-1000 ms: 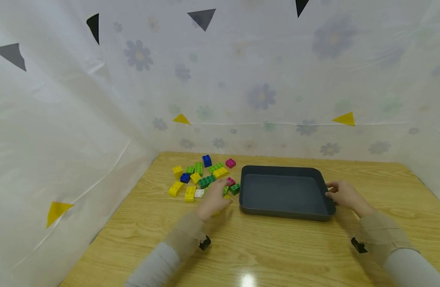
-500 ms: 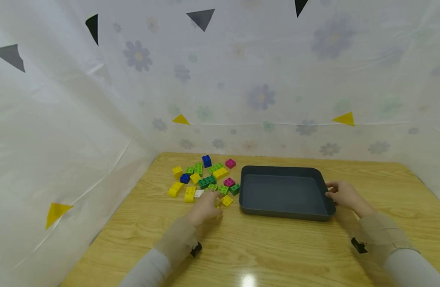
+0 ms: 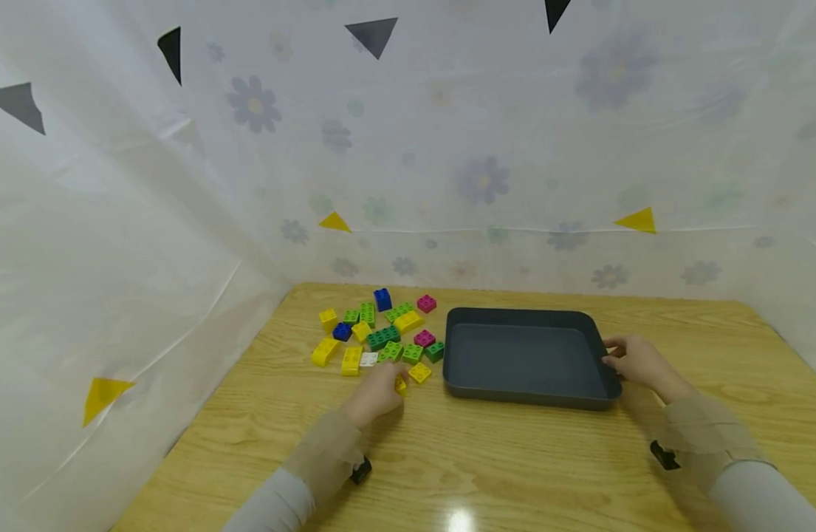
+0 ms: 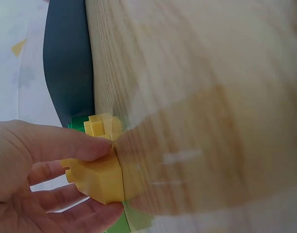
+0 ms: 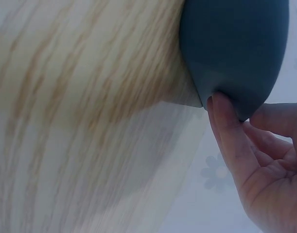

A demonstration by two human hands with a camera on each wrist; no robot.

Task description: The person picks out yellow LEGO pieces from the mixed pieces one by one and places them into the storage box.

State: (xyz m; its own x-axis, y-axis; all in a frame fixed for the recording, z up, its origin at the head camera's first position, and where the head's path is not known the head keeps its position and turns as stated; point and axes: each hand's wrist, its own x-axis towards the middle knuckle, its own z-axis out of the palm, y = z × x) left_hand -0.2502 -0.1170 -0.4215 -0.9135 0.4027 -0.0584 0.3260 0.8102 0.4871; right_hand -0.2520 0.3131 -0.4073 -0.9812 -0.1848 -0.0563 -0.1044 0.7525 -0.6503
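My left hand [image 3: 376, 391] is at the near edge of a group of toy building blocks. Its thumb and fingers pinch a yellow building block [image 4: 102, 177], which sits on the table; in the head view the hand partly covers it. Just right of it lies another yellow block [image 3: 419, 372], with light green blocks [image 3: 413, 353] behind. My right hand [image 3: 640, 360] holds the right side of a dark grey rectangular tray [image 3: 523, 396], thumb at the rim and fingers against the outer wall [image 5: 231, 58]. No blocks lie in the tray.
More blocks spread to the back left: blue [image 3: 382, 299], dark green [image 3: 384, 338], white [image 3: 369, 359], pink [image 3: 426, 303] and several yellow. The wooden table [image 3: 514, 465] meets a flower-patterned sheet [image 3: 487, 148] behind. Another sheet [image 3: 115, 295] hangs at the left.
My left hand has drawn back from over the blocks toward the near left and now pinches a yellow block, uncovering green, pink and yellow ones. My right hand and the tray stay put.
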